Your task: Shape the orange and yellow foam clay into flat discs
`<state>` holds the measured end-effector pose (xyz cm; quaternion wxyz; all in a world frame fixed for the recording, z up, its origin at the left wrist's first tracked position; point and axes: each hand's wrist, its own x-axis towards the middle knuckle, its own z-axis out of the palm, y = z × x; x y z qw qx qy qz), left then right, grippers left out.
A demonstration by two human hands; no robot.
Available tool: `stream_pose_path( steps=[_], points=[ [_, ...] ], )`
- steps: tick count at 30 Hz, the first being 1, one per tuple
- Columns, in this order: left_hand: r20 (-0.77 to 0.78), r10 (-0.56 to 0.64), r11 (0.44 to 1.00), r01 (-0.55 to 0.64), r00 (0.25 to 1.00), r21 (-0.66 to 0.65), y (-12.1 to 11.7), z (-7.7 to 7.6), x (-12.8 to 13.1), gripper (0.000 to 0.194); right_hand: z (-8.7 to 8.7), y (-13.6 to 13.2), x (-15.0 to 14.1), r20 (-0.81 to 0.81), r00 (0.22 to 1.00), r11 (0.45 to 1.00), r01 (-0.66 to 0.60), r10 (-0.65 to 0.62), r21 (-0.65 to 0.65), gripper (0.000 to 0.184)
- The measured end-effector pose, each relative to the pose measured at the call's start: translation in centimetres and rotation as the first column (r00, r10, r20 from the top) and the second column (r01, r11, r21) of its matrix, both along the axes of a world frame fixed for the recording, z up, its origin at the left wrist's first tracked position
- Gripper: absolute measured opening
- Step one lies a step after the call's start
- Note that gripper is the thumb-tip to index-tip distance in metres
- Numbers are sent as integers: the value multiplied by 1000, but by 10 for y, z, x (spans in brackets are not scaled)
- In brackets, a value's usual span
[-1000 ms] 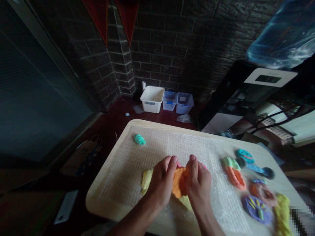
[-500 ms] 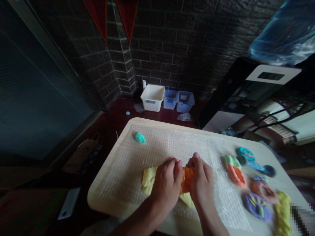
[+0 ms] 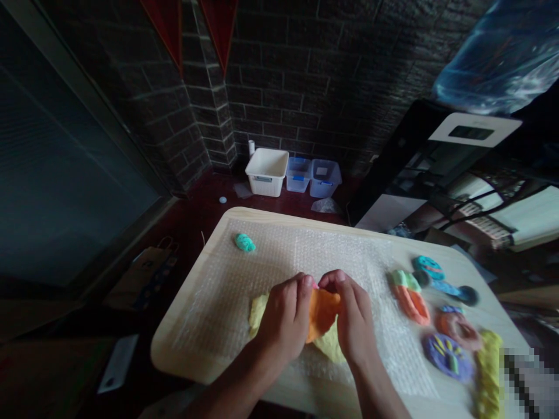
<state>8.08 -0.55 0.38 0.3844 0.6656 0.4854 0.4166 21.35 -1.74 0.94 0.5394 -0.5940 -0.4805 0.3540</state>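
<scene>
orange piece [image 3: 322,314]: between my hands, over the yellow piece [image 3: 331,344] | left hand [image 3: 283,311]: fingers pinching its left side | right hand [image 3: 356,311]: curled at its right edge, pinch hidden, cannot tell | likely light, soft, tearable; best held broadly by opposite edges

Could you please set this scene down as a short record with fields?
Left hand: holds orange clay
Right hand: curled at its right edge, grip unclear
Beneath: pale yellow clay on bubble wrap
Table, far left: green lump
Table, right side: purple disc, yellow strip
Floor beyond: white basket, two clear bins
</scene>
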Motion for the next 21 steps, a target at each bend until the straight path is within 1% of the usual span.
stream_pose_path(
  steps=[3,6,9,12,14,16,18,19,21],
  points=[
    [-22,-62,997,63,998,45,0,-3,-2,39,-4,1,-2,81,996,998,-40,44,-44,58],
    [-41,-82,996,84,996,37,-2,-4,0,34,-10,2,-7,53,997,997,-48,51,-55,59],
    [-33,-50,998,51,998,41,-2,-5,2,32,-12,1,-12,-3,999,999,-41,41,-22,59],
    [-19,3,1000,-2,1000,26,-1,-4,3,35,-7,-1,-13,-21,1000,1000,-24,24,-5,59],
    [11,13,1000,-13,1000,-5,0,-4,2,36,-3,-2,-12,-6,998,998,-57,57,-3,58],
    [84,22,998,-17,996,-61,2,-5,1,38,-2,-3,-10,30,990,991,-134,134,-8,55],
    [180,71,991,-48,981,-128,3,-8,-1,40,-3,-4,-8,44,973,974,-225,226,-31,52],
    [220,103,985,-69,970,-159,3,-9,-1,42,-5,-4,-8,37,968,968,-247,249,-40,52],
    [248,147,974,-96,958,-203,4,-9,-2,45,-10,-4,-8,19,976,975,-218,219,-36,51]
  ],
)
